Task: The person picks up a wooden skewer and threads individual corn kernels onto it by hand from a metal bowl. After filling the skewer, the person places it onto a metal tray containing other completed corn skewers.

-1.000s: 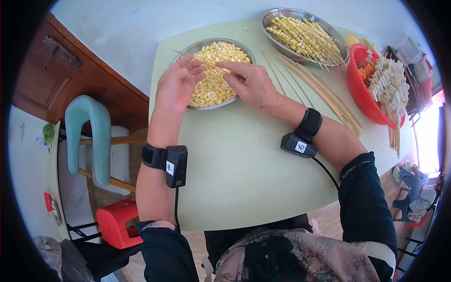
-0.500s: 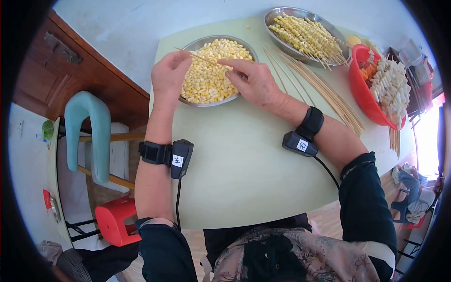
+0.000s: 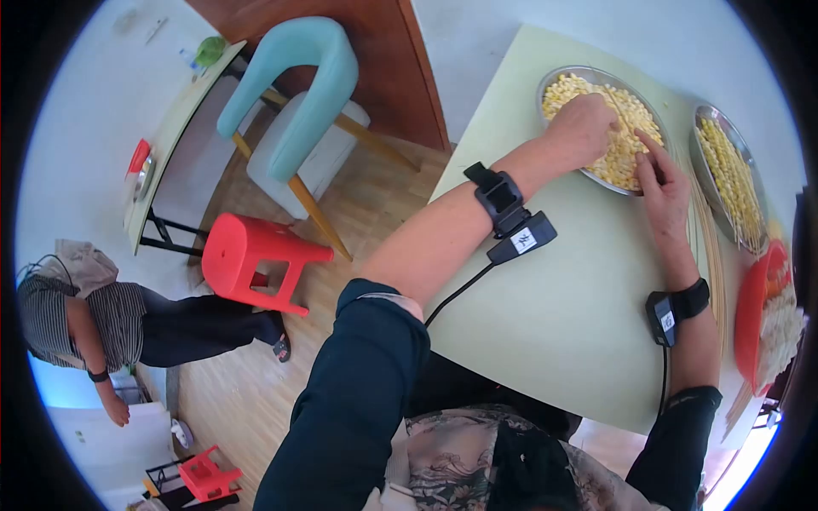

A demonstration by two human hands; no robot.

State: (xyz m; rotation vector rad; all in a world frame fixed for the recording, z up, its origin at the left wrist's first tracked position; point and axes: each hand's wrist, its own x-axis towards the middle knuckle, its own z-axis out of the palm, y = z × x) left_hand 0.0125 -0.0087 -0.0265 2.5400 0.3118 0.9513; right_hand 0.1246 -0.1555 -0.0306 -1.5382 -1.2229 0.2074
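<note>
My left hand [image 3: 584, 132] is closed over the steel bowl of corn kernels [image 3: 582, 70], gripping a thin bamboo skewer [image 3: 614, 104]. The skewer slants over the loose yellow and white kernels, and its grip end is hidden by my fingers. My right hand [image 3: 666, 183] is at the bowl's right side, its index finger stretched toward the skewer's end. The thumb sits lower, apart from the index finger; I make out nothing held between them.
Bare skewers [image 3: 705, 247] lie right of the bowl. Beyond are a steel basin of filled skewers [image 3: 728, 175] and a red basin [image 3: 750, 319] of skewered food. Leftward stand a teal chair [image 3: 328, 81], a red stool [image 3: 247, 255] and a person in a striped top [image 3: 115, 319].
The view has swung left, so the table sits further right and the person at the left now shows. My left hand stays on the skewer; both hands remain over the corn bowl.
</note>
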